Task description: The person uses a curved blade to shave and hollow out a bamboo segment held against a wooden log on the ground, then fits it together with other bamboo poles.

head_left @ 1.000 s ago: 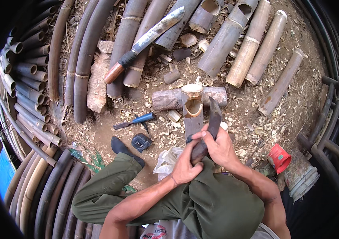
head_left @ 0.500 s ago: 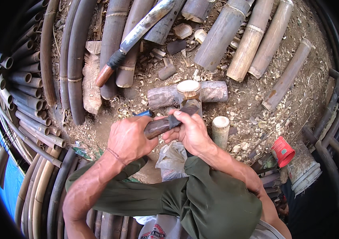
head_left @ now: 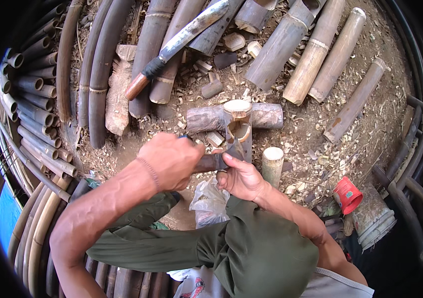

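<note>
My left hand (head_left: 172,160) is wrapped around the thick dark wooden handle (head_left: 205,164) of a knife. My right hand (head_left: 244,180) closes on the same knife at the black band, its thumb pressed on top. The short dark blade (head_left: 235,148) reaches the near part of a bamboo piece (head_left: 228,115), though its tip is hard to make out. That piece has a pale end and an opening cut in its side, showing a light inner wall. It rests across a short log (head_left: 204,120). Beside my right hand stands a short bamboo section (head_left: 272,166).
A machete (head_left: 171,52) with a brown handle lies on bamboo poles ahead. Several cut bamboo lengths (head_left: 316,62) fan across the chip-strewn ground. A red container (head_left: 347,195) and a dirty white bucket (head_left: 374,221) sit at right. A plastic bag (head_left: 209,202) lies between my legs; poles crowd the left.
The knife has shifted toward me and a little right, uncovering the opening in the bamboo piece. My left wrist and elbow have swung up and outward to the left.
</note>
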A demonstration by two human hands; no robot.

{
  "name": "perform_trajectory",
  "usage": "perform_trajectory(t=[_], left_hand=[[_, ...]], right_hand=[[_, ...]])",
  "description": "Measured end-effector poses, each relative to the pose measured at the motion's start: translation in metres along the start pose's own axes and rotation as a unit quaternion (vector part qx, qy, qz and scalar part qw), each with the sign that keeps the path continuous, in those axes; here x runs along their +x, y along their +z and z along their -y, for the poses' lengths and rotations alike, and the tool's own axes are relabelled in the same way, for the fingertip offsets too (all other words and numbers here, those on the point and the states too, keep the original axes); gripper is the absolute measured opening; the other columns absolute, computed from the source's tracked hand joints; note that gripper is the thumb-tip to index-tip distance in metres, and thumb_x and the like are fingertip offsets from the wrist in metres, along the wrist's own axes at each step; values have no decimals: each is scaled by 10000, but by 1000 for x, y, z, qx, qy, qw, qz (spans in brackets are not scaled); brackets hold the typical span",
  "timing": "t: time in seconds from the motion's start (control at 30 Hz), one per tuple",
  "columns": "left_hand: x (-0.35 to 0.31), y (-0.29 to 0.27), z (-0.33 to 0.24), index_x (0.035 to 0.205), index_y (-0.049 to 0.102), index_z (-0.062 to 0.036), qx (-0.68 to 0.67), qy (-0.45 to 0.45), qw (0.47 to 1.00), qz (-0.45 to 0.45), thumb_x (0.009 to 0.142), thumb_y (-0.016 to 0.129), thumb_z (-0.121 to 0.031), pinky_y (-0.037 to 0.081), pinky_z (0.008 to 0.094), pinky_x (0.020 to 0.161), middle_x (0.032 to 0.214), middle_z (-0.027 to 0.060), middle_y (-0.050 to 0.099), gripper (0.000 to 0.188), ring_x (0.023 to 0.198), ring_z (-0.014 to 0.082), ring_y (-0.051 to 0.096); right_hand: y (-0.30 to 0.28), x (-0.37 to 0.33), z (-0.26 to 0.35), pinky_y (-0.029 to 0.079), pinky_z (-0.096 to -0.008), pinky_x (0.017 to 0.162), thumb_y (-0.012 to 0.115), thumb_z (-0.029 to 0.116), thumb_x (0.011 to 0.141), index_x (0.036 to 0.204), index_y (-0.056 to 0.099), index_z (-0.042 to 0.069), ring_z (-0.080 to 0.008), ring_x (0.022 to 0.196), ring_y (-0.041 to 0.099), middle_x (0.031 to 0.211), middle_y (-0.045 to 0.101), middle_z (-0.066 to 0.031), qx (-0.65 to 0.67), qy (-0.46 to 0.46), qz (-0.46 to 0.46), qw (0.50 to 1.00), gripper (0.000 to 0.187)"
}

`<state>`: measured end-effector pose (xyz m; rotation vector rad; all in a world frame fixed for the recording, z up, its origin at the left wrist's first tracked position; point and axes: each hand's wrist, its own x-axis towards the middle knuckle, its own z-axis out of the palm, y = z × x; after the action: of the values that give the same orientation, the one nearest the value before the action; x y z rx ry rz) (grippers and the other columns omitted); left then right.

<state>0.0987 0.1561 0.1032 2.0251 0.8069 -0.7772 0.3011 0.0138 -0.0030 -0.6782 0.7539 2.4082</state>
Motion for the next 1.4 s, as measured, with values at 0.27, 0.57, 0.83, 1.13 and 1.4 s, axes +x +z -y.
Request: perform_trajectory(t=[0.27, 0.57, 0.83, 1.13, 1.4], left_hand=[[14, 140, -100, 1094, 493, -47, -336, -207, 912, -113, 765, 713, -239, 558, 508, 723, 977, 235, 666, 439, 793, 420, 682], [-2, 81, -25, 976, 542, -36, -13, -76, 985, -157, 785, 675, -149, 562, 422, 640, 870, 137, 667, 258, 758, 328, 701], [0, 107, -13, 1042, 550, -47, -202, -43, 975, -79, 705, 703, -197, 554, 470, 685, 870, 183, 681, 400, 760, 380, 680], [75, 182, -132, 1302, 442, 3, -523, -197, 810, -177, 758, 748, -215, 541, 503, 779, 908, 309, 659, 662, 854, 478, 656], [30, 174, -22, 894, 686, -44, -421, -214, 850, -235, 704, 748, -216, 564, 435, 701, 811, 172, 693, 264, 733, 367, 690]], right_hand=[[11, -24, 5, 458, -247, 492, 635, 173, 924, 1020, 681, -21, -90, 570, 590, 777, 697, -79, -362, -136, -302, 871, 221], [6, 6, -7, 515, -302, 650, 545, 276, 1022, 1195, 591, 73, -148, 657, 629, 941, 682, -51, -131, -107, -79, 982, 270], [17, -10, 2, 482, -284, 506, 609, 201, 965, 1100, 665, 7, -115, 494, 551, 692, 655, -41, -240, -71, -211, 945, 242], [7, -24, 2, 526, -384, 675, 553, 275, 935, 974, 687, 2, -269, 694, 685, 748, 703, -152, -605, -220, -392, 657, 307], [42, 30, 2, 557, -381, 688, 487, 233, 992, 1016, 589, -59, -232, 792, 723, 852, 714, -192, -572, -90, -216, 786, 311]])
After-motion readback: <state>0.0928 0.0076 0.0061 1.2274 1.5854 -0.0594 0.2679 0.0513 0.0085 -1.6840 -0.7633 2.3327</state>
